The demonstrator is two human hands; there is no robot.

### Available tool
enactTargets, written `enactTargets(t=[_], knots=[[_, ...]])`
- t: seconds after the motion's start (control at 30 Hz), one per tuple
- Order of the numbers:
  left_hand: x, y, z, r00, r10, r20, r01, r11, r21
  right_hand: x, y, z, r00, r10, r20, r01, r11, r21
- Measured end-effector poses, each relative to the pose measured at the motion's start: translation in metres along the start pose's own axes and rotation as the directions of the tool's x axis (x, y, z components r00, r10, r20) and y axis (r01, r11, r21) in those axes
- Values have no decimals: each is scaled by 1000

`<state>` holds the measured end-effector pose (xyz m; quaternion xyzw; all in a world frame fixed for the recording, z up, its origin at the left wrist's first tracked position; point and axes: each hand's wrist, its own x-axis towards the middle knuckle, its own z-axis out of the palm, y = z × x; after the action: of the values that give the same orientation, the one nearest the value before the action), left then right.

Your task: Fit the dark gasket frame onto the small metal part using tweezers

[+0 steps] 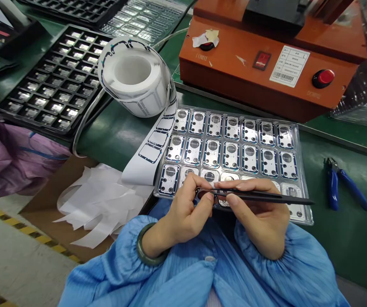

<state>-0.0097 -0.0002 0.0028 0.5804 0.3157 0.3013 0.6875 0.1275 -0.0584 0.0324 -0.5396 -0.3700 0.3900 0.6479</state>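
Black tweezers (pixel 275 198) lie in my right hand (pixel 261 217), their tips pointing left toward my left hand (pixel 189 209). The fingers of my left hand pinch a small dark-rimmed piece (pixel 199 190), mostly hidden by the fingers. Both hands meet over the near edge of a clear plastic tray (pixel 300 157). Rows of silver plates (pixel 231 154) with dark blue edging, a round mark and small black dots fill the tray. To its left, a roll of white backing tape (pixel 132 91) carries dark frame-shaped stickers (pixel 149 152), its loose strip reaching the tray's left edge.
Behind the tray stands an orange machine (pixel 228 72) with buttons. Blue-handled cutters (pixel 333 187) lie right. A black tray (pixel 71 34) of small metal parts is at left, near a person's pink sleeve (pixel 17 157). Below, a cardboard box (pixel 42 215) holds white paper scraps (pixel 96 200).
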Motion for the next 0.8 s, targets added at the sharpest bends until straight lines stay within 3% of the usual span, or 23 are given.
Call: enactTargets(t=[0.2,0.33,0.53,0.8], knots=[[3,5,-2,1000,-4,0,4,992,126,7,-19,-6,999,-1,52,6,995,-101],[8,16,-4,995,-52,84,34,979,200,11,-28,-12,994,40,98,-30,995,-98],[17,27,-10,970,-115,216,59,966,252,21,-24,-31,959,73,274,-23,983,-182],[24,30,-13,942,-162,293,74,955,288,27,-17,-32,947,88,309,-37,985,-169]])
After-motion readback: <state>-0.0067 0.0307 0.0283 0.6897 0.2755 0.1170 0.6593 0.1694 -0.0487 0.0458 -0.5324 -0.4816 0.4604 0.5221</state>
